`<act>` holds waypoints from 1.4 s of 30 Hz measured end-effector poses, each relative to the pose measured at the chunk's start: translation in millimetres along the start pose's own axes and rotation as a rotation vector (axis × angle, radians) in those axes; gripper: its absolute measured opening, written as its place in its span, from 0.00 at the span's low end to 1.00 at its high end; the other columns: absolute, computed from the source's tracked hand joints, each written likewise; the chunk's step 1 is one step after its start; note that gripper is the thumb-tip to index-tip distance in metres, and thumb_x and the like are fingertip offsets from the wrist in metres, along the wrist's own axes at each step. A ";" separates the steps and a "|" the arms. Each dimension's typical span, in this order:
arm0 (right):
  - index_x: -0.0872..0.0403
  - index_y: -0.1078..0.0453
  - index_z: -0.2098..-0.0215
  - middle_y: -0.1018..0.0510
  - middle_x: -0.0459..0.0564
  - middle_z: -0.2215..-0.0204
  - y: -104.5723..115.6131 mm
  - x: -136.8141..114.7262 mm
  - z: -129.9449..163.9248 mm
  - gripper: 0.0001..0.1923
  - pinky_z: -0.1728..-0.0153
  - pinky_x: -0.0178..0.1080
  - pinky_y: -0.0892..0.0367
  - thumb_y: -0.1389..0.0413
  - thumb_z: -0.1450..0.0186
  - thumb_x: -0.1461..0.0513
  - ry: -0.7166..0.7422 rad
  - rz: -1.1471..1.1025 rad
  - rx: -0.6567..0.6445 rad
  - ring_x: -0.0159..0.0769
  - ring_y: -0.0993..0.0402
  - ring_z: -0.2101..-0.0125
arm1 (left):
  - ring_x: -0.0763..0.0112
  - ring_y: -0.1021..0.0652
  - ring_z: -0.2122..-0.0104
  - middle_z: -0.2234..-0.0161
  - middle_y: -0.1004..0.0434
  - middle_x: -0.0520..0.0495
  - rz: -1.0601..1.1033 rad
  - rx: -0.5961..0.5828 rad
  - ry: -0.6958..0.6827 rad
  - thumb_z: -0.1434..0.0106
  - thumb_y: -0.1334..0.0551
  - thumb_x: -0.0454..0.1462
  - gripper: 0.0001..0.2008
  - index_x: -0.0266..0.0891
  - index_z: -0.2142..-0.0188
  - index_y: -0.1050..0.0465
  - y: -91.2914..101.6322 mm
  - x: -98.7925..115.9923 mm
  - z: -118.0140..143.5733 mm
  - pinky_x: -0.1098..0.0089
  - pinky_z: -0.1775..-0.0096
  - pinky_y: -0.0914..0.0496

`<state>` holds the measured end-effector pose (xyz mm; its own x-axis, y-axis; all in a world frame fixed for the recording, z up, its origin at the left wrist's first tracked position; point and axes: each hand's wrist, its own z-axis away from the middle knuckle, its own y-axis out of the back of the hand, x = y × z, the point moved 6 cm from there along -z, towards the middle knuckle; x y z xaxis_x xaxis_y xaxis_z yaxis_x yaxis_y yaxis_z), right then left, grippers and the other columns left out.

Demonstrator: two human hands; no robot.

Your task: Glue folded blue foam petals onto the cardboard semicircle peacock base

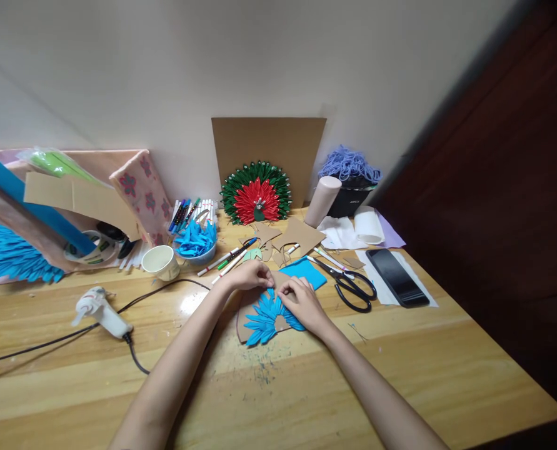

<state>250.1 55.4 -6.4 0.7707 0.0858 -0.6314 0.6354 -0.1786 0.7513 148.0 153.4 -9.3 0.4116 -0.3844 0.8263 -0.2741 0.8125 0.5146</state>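
Blue folded petals (262,319) fan out over a rounded piece of cardboard (244,307) on the table in front of me. My left hand (254,275) is closed in a pinch at the tip of a petal on the fan's upper edge. Just to its right, my right hand (302,301) has its fingers pinched at the petals, its palm side over the fan's right part. The fingers partly hide what they grip. Behind my right hand lies a flat blue sheet (312,271).
Black-handled scissors (353,289) and a phone (397,278) lie right. A glue gun (104,314) with its cord, a paper cup (160,262) and a bowl of blue petals (196,242) stand left. Behind are cardboard scraps (301,235) and a red-green peacock fan (257,195).
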 end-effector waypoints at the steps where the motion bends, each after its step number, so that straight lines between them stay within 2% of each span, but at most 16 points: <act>1: 0.51 0.34 0.73 0.28 0.46 0.70 -0.3 0.6 -0.1 0.04 0.62 0.40 0.43 0.47 0.39 0.61 0.002 0.003 0.001 0.38 0.37 0.64 | 0.72 0.25 0.72 0.71 0.22 0.46 0.007 -0.004 0.002 0.48 0.39 0.36 0.09 0.32 0.69 0.25 -0.9 -1.3 -0.7 0.76 0.69 0.34; 18: 0.51 0.34 0.72 0.28 0.47 0.70 -0.2 -2.4 0.2 0.05 0.63 0.40 0.42 0.48 0.38 0.60 0.017 0.050 -0.001 0.38 0.36 0.64 | 0.72 0.24 0.70 0.71 0.21 0.47 -0.039 -0.029 -0.001 0.49 0.36 0.38 0.10 0.34 0.69 0.23 -3.6 6.6 2.4 0.76 0.68 0.35; 30: 0.52 0.34 0.72 0.29 0.47 0.71 3.2 -6.6 -0.5 0.05 0.63 0.40 0.41 0.48 0.38 0.61 0.022 0.014 0.006 0.38 0.36 0.65 | 0.71 0.24 0.71 0.73 0.22 0.46 0.096 -0.031 0.070 0.53 0.34 0.39 0.12 0.33 0.70 0.26 -5.8 0.6 2.1 0.74 0.68 0.33; 37: 0.50 0.30 0.67 0.29 0.48 0.68 12.9 -24.8 5.0 0.05 0.61 0.40 0.41 0.48 0.38 0.63 0.198 -0.034 -0.071 0.38 0.37 0.63 | 0.70 0.24 0.72 0.75 0.24 0.46 0.133 -0.032 0.067 0.54 0.34 0.38 0.12 0.32 0.71 0.28 -6.2 0.1 1.5 0.73 0.68 0.32; 42: 0.49 0.29 0.65 0.29 0.49 0.66 9.9 -26.9 6.4 0.07 0.57 0.43 0.41 0.47 0.39 0.65 0.239 -0.026 -0.095 0.39 0.37 0.60 | 0.71 0.24 0.73 0.75 0.24 0.46 0.140 -0.038 0.089 0.54 0.33 0.38 0.12 0.32 0.72 0.28 -5.4 4.5 2.5 0.73 0.68 0.32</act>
<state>235.3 45.0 16.8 0.7362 0.3204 -0.5961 0.6484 -0.0814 0.7570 149.2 146.3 -7.8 0.4471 -0.2274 0.8651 -0.3022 0.8719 0.3854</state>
